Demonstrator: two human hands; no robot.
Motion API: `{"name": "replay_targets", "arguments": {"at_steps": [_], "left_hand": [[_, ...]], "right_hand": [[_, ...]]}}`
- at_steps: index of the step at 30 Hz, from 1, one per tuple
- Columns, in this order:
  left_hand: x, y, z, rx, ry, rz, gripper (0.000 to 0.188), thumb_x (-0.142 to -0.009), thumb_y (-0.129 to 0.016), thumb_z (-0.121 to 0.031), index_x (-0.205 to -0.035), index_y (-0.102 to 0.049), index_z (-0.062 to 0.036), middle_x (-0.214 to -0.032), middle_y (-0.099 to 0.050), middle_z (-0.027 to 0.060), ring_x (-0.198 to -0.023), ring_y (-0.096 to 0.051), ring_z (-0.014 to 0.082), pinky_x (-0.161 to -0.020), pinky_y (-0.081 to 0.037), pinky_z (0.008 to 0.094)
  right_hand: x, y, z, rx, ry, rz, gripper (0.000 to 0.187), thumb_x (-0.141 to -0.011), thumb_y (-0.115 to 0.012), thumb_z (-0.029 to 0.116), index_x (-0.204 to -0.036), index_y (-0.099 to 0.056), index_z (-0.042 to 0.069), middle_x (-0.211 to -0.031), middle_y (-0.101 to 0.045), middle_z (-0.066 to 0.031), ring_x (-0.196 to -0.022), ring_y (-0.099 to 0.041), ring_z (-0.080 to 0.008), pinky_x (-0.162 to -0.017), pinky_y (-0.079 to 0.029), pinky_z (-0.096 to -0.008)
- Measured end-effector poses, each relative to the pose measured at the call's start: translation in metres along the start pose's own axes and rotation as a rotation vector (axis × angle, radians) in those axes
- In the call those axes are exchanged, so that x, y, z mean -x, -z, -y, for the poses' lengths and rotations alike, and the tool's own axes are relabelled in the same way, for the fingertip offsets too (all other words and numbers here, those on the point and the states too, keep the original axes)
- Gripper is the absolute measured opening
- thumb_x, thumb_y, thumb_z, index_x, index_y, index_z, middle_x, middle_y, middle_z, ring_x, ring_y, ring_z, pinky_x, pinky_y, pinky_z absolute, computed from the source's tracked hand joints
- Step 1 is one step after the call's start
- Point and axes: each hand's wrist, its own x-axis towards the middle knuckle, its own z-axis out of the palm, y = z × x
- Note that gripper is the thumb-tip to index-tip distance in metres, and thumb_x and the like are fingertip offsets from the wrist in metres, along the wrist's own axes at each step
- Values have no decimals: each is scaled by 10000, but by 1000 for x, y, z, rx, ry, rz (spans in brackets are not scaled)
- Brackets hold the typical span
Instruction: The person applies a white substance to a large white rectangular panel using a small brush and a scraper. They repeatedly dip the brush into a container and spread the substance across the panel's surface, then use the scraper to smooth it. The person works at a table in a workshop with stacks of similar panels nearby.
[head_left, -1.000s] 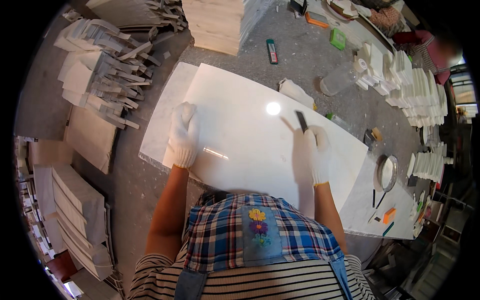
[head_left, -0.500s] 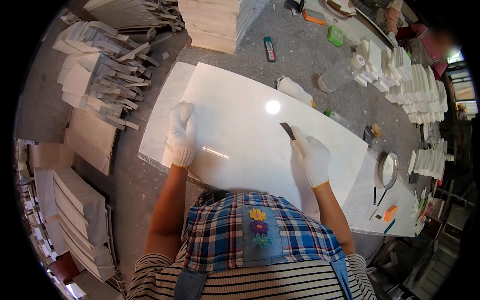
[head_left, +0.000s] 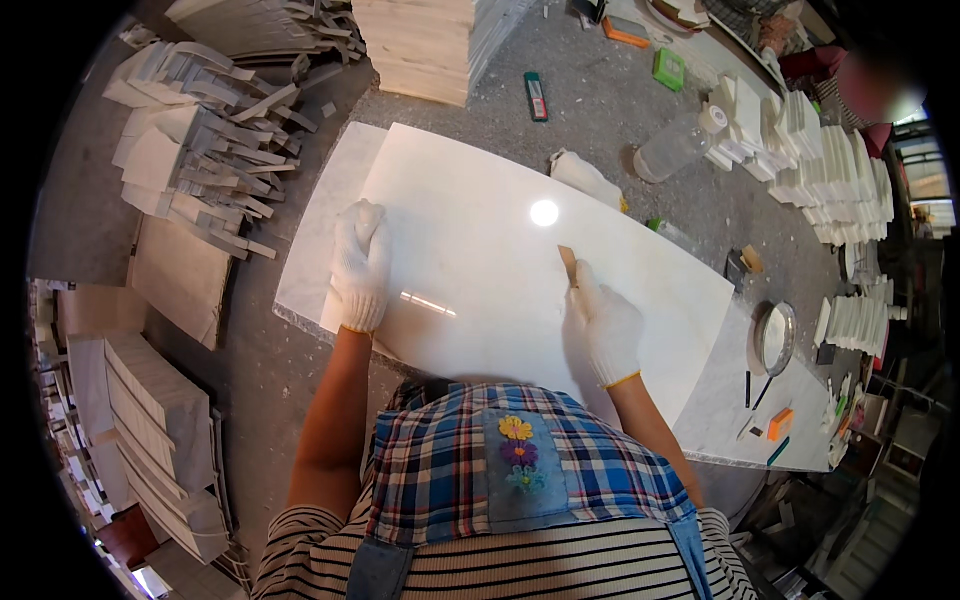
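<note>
A glossy white slab [head_left: 480, 290] lies before me on top of a greyer, marbled slab [head_left: 322, 225]. My left hand [head_left: 360, 268], in a white knitted glove, is closed with its fingers curled at the slab's left edge; what lies inside them is hidden. My right hand [head_left: 607, 325], gloved too, pinches a flat, thin blade [head_left: 567, 262] over the right half of the slab. The blade catches light and looks tan, and whether its tip touches the surface I cannot tell.
Beyond the slab are a green box [head_left: 537, 97], a white cloth bundle [head_left: 585, 180] and a clear bottle [head_left: 680, 147]. At right lie a round dish [head_left: 776, 338] and an orange block [head_left: 781, 424]. Stacked white pieces [head_left: 840, 180] stand far right; a person [head_left: 850, 85] is behind them.
My right hand has shifted slightly left and down, and the blade has turned from dark to a light-catching tan face. My left hand stays at the slab's edge.
</note>
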Motion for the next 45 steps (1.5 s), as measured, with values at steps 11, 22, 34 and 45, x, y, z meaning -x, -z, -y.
{"name": "replay_targets", "arguments": {"at_steps": [11, 22, 34, 45], "left_hand": [[0, 1, 1, -54, -11, -4, 259, -1035, -655, -61, -1279, -602, 4, -925, -642, 7, -715, -555, 57, -635, -470, 215], [0, 2, 7, -122, -18, 7, 264, -1053, -652, -91, -1295, -609, 6, -970, -670, 14, -721, -554, 58, -644, -475, 219], [2, 1, 7, -91, -8, -6, 259, -1045, -649, -59, -1293, -617, 6, -970, -664, 13, -725, -566, 59, -649, -486, 221], [0, 1, 8, -105, 27, -7, 257, -1041, -658, -70, -1284, -618, 4, -937, -652, 6, -722, -558, 52, -642, -476, 213]], "right_hand": [[13, -7, 3, -127, 2, -24, 428, -1057, -567, 244, -1462, -586, 107, -839, -713, -183, -744, -683, -413, -708, -529, -535], [-20, 2, -16, -31, 173, -90, 410, -1015, -617, 262, -1419, -646, 204, -828, -717, -149, -757, -693, -384, -694, -532, -518], [-30, 20, -45, 96, 356, 84, 430, -1010, -634, 208, -1434, -646, 272, -876, -706, -118, -794, -698, -336, -688, -527, -473], [-15, -1, -36, -40, 254, -54, 451, -1006, -666, 271, -1454, -634, 298, -868, -704, -130, -769, -693, -357, -683, -530, -488]]}}
